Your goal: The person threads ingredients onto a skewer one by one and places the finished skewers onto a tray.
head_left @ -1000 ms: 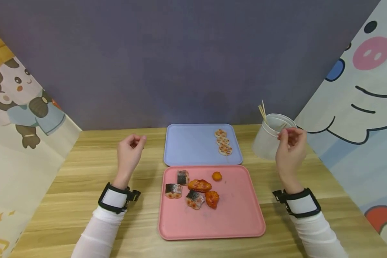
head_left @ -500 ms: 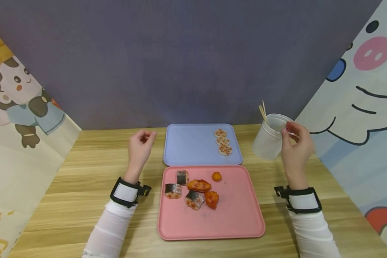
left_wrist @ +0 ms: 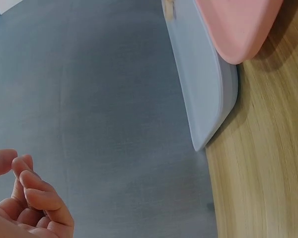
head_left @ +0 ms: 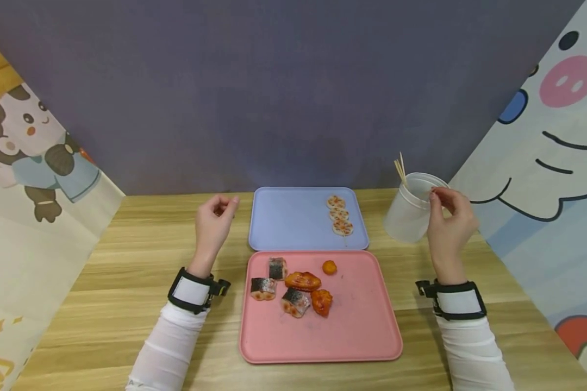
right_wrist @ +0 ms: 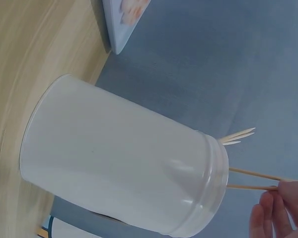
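At the right, my right hand (head_left: 451, 220) is at the rim of a white plastic bucket (head_left: 407, 217). In the right wrist view its thumb and fingertips pinch the end of a thin bamboo skewer (right_wrist: 251, 187) that runs into the bucket. Another skewer (right_wrist: 256, 174) passes just behind the fingers, and several pointed ones (right_wrist: 236, 136) lean out on the far side. My left hand (head_left: 212, 222) hovers left of the blue tray (head_left: 288, 217), its fingers loosely curled and holding nothing. Three browned lotus root slices (head_left: 339, 214) on a skewer lie on that tray.
A pink tray (head_left: 352, 331) stands in front of the blue one. On it are dark-skinned fish pieces (head_left: 295, 302), glazed orange-brown meat pieces (head_left: 303, 281) and a small orange ball (head_left: 329, 267). A grey partition (head_left: 293, 98) rises behind the wooden table (head_left: 142, 260).
My left hand has moved right, toward the blue tray, then stayed about still. The right hand has shifted slightly right at the bucket's rim.
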`<state>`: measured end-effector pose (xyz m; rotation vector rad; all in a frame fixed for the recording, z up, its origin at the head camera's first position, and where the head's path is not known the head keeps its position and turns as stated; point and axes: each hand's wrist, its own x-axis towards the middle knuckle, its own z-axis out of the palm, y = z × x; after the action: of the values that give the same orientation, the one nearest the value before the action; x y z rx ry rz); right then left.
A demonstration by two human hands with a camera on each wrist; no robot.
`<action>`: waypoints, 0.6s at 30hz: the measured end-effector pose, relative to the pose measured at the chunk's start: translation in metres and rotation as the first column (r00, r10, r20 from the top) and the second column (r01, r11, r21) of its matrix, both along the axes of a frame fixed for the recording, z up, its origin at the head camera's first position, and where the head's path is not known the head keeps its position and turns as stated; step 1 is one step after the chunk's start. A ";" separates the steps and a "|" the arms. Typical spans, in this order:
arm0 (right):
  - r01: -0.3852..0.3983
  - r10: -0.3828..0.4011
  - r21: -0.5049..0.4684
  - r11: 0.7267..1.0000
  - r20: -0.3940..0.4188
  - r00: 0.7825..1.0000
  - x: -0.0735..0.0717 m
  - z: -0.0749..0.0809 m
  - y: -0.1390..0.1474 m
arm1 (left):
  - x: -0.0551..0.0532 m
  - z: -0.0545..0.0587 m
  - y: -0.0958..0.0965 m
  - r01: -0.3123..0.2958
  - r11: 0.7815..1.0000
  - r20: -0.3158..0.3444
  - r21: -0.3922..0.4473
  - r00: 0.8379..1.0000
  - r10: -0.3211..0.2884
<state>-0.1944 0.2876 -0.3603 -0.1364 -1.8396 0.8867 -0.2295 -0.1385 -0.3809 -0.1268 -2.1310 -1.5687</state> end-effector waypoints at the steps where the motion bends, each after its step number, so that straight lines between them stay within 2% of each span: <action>1: -0.001 0.001 -0.002 1.000 -0.006 1.000 0.000 0.000 0.000 | 0.000 0.000 0.000 0.000 1.000 0.000 -0.001 1.000 0.000; 9: 0.005 -0.006 -0.017 1.000 -0.053 0.999 0.005 0.006 0.001 | 0.000 0.003 0.000 -0.013 1.000 -0.012 -0.016 1.000 0.013; 18: -0.061 0.045 -0.085 0.995 -0.181 0.982 0.018 0.026 -0.007 | -0.007 0.017 0.006 0.013 1.000 -0.057 -0.016 0.998 -0.014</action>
<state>-0.1762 0.2802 -0.3342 -0.0622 -1.6434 0.9876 -0.2361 -0.1323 -0.3636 -0.1895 -2.1022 -1.5381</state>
